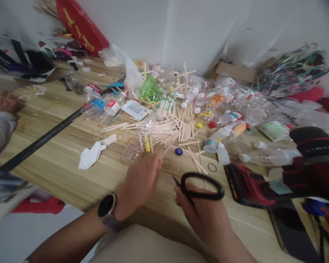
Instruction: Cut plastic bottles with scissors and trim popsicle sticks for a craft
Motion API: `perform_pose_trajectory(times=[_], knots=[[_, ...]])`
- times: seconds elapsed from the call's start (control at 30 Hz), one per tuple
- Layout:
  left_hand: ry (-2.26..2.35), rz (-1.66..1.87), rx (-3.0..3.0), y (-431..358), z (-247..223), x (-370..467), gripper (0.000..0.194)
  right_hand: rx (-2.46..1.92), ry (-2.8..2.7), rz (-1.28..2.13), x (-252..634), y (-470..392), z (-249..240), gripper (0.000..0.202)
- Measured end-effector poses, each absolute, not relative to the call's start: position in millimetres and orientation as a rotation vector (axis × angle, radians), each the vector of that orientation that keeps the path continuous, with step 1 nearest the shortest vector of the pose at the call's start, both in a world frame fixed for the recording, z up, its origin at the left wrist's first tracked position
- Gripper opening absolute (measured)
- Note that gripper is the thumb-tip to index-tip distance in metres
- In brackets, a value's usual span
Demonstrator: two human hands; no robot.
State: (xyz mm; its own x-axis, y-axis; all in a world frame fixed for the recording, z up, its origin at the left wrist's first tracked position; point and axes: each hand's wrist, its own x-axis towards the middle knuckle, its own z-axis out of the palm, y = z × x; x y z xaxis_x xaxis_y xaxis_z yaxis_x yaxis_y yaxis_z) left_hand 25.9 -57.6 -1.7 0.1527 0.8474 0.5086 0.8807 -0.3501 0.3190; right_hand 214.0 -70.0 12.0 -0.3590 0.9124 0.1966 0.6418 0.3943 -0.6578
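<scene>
Black-handled scissors (201,186) are gripped in my right hand (207,215), low over the front of the table. One handle loop stands up above the fingers, and the dark blade tip points up and left. My left hand (138,182), with a watch on its wrist, reaches forward with fingers stretched out. It is blurred, and nothing can be made out in it. Just beyond its fingers lie a clear plastic bottle (133,149), a yellow piece (147,143) and a heap of wooden craft sticks (164,131). A purple bottle cap (178,151) lies between the hands, farther back.
Plastic bottles (230,117) crowd the back right. A red-and-black power tool (249,186) and a phone (293,230) lie at right. White crumpled tissue (91,155) and a long black strip (44,138) are at left. Another person's hand (1,102) rests at the far left.
</scene>
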Motion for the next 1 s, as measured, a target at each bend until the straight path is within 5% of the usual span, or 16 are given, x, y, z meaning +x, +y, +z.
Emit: perform_pose_trajectory(times=[0.23,0.43,0.7,1.0], knots=[[-2.202,-1.239,-2.458,-54,-8,23,0.028,-1.638,-2.384,1.04,223,-55,-25,0.036],[-2.403,-1.28,-2.591,-64,-11,42,0.026,-1.895,-2.399,0.84,216,-55,-18,0.023],[-2.527,-1.4,-2.733,-60,-14,47,0.036,-2.333,-2.175,0.287,244,-2,0,0.037],[-2.797,-1.761,-2.644,-52,-10,54,0.027,-2.414,-2.149,0.186,251,31,-10,0.032]])
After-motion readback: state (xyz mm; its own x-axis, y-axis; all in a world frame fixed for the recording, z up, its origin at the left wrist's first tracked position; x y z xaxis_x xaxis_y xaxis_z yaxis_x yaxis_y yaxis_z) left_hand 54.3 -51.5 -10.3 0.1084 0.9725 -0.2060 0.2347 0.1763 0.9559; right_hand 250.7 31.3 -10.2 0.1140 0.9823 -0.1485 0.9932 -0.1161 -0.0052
